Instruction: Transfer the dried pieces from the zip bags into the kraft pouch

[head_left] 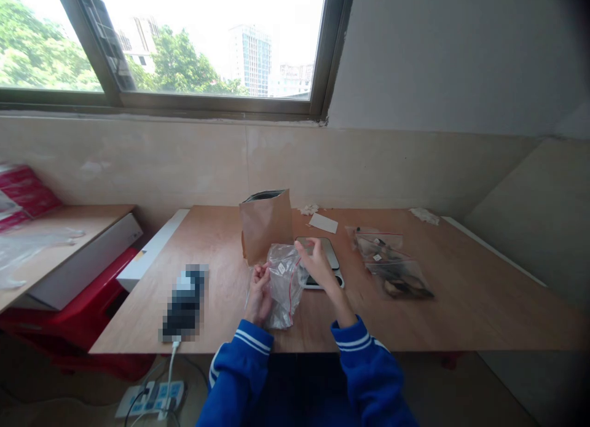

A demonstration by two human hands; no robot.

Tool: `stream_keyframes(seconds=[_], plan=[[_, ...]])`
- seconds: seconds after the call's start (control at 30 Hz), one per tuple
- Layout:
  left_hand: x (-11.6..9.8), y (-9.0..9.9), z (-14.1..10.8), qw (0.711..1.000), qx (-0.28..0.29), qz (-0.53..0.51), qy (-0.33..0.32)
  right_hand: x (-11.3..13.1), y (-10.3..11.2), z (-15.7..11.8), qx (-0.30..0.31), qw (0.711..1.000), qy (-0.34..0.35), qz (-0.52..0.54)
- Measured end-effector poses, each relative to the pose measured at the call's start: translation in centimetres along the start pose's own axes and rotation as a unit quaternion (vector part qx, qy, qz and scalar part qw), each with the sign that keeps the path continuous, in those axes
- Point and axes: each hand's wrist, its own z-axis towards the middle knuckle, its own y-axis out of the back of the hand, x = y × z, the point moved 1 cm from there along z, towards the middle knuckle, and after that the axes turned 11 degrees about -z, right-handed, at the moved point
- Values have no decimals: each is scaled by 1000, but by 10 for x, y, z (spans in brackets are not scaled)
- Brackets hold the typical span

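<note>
A clear plastic bag (280,292) with a red zip line and a small white label hangs between my two hands over the table. My left hand (260,293) has its fingers curled together at the bag's left edge. At the bag's upper right, my right hand (317,264) pinches the plastic with thumb and fingers. Partly behind my right hand lies a kitchen scale (329,252) with a grey plate. Just behind the bag, an open brown paper bag (266,226) stands upright.
Several zip bags with dark items (399,273) lie on the table (461,304) at right. A white card (323,223) lies behind the scale. A pixelated phone-like object (184,304) with a white cable is at left. A power strip (150,399) is below.
</note>
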Motion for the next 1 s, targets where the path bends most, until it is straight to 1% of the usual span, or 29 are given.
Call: stream_keyframes(seconds=[0.07,0.1,0.13,0.17,0.23,0.27,0.3,0.33,0.43,0.5,0.6,0.7,0.77,0.8,0.9,0.93,1.0], plan=[[-3,-5,-5,999,5,29,-26,-18,-3,-16,115,990,-54,66],[-6,-7,-8,998,7,52,-37,-21,-4,-21,152,981,-66,98],[-8,-9,-12,996,11,79,-49,-22,-4,-25,169,975,-67,126],[-12,-11,-16,992,17,111,-61,-20,-3,-26,163,974,-63,146],[-19,-13,-25,979,27,186,-78,-13,1,-26,103,980,-40,166],[-23,-13,-29,971,28,225,-76,-9,3,-25,73,983,-25,167],[-26,-12,-33,962,27,264,-61,-5,5,-23,54,985,-11,163],[-29,-11,-36,953,30,301,-37,-1,6,-22,50,986,0,156],[-36,-7,-42,919,62,386,49,3,7,-20,70,990,11,118],[-39,-7,-45,911,74,401,66,2,6,-20,52,995,7,89],[-42,-10,-52,918,61,391,41,-6,2,-20,14,997,-26,78],[-46,-10,-58,921,34,388,9,-11,-6,-23,23,990,-70,117],[-49,-7,-61,923,17,383,-18,-10,-12,-29,63,979,-100,168],[-50,-5,-62,924,12,381,-29,-9,-16,-33,98,969,-114,198],[-52,1,-64,926,12,375,-39,-5,-27,-53,235,922,-137,276],[-51,3,-66,928,11,372,-34,-4,-31,-60,266,908,-137,294],[-51,8,-69,928,2,372,-20,-4,-36,-71,289,893,-142,314]])
